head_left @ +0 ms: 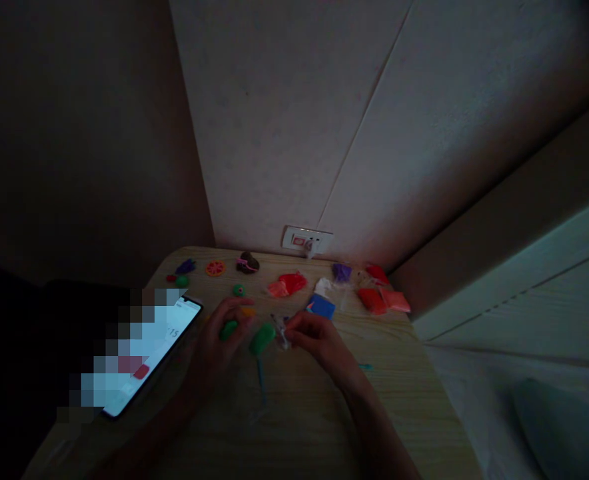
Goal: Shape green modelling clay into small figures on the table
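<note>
My left hand (pixel 220 339) curls its fingers around a small piece of green clay (pixel 228 329). A bit of orange (pixel 248 311) shows just behind its fingertips. My right hand (pixel 317 335) pinches a crumpled clear plastic bag (pixel 282 335); its contents are too dark to make out. Between the hands is a larger green clay lump (pixel 262 339), with a thin blue stick tool (pixel 261 381) just below it. Whether the two touch I cannot tell. A blue clay packet (pixel 321 307) lies beyond my right hand, beside a white piece (pixel 323 287).
Along the back lie red clay packets (pixel 372 301), a purple packet (pixel 341 272), a pink-red packet (pixel 288 285), a brown shape (pixel 247 263), an orange disc (pixel 215 268) and a green ball (pixel 239 290). A lit phone (pixel 159 353) lies left. A wall socket (pixel 306 239) is behind the table (pixel 399 413).
</note>
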The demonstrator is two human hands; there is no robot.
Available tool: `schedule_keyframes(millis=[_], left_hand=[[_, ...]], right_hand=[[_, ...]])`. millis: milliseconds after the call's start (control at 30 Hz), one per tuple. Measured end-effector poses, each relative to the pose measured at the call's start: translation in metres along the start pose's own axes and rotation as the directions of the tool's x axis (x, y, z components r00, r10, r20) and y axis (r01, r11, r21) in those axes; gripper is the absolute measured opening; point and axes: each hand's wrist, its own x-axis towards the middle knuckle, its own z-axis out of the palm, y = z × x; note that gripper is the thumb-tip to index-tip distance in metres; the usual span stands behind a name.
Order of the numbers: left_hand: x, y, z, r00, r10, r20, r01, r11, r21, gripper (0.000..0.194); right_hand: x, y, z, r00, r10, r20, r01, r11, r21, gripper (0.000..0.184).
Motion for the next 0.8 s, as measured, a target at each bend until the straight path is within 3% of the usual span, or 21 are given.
schedule_keyframes(millis=[267,400,600,800], left_hand=[[-0.001,-0.004,0.000,0.998,-0.001,-0.069,-0.006,0.996,-0.093,0.013],[-0.002,-0.005,0.002,0.999,0.031,0.022,-0.030,0.998,-0.050,0.008],[-0.003,-0.015,0.006,0.968,0.085,0.238,-0.086,0.996,-0.009,0.011],[-0.003,-0.016,0.007,0.964,0.091,0.251,-0.115,0.990,0.081,0.008]], right_hand=[[0.001,-0.004,-0.002,0.992,-0.043,-0.116,0.048,0.998,0.038,0.023],[0.001,0.000,0.001,0.993,-0.056,-0.106,0.061,0.997,0.052,0.024],[-0.004,0.002,0.017,0.989,-0.148,-0.027,0.146,0.985,-0.088,0.023],[-0.005,0.002,0.021,0.977,-0.211,-0.024,0.199,0.949,-0.243,0.026]])
